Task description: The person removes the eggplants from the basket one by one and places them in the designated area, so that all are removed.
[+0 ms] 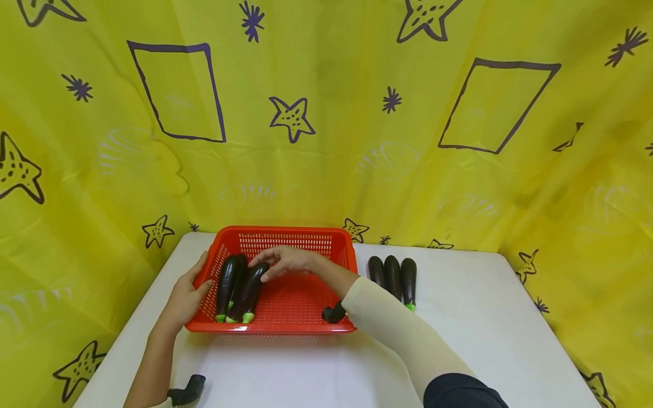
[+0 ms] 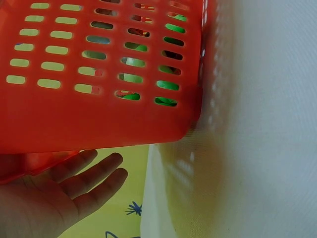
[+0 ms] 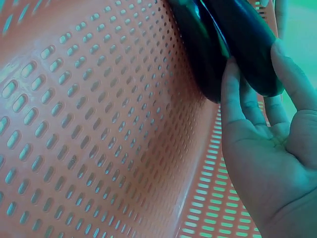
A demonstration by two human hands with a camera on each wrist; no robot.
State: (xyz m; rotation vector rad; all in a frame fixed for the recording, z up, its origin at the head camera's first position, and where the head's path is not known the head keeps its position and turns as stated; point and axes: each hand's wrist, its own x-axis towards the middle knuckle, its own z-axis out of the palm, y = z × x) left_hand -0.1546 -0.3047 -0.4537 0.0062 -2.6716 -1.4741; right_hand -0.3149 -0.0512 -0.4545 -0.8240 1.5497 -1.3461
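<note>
My right hand (image 1: 285, 262) reaches into the red plastic basket (image 1: 275, 327) and holds the rounded end of a dark purple eggplant (image 1: 253, 288). In the right wrist view the thumb lies on one side of this eggplant (image 3: 245, 42) and the fingers on the other. More eggplants (image 1: 227, 286) lie beside it along the basket's left side, green stem ends toward me. My left hand (image 1: 185, 297) holds the basket's left rim, thumb over the edge. In the left wrist view its fingers (image 2: 94, 176) extend outside the perforated wall, and the thumb is hidden.
Three more eggplants (image 1: 392, 275) lie side by side on the white table (image 1: 459, 317) right of the basket, partly covered by my right sleeve (image 1: 393, 323). A yellow patterned curtain (image 1: 326, 170) hangs behind and beside the table.
</note>
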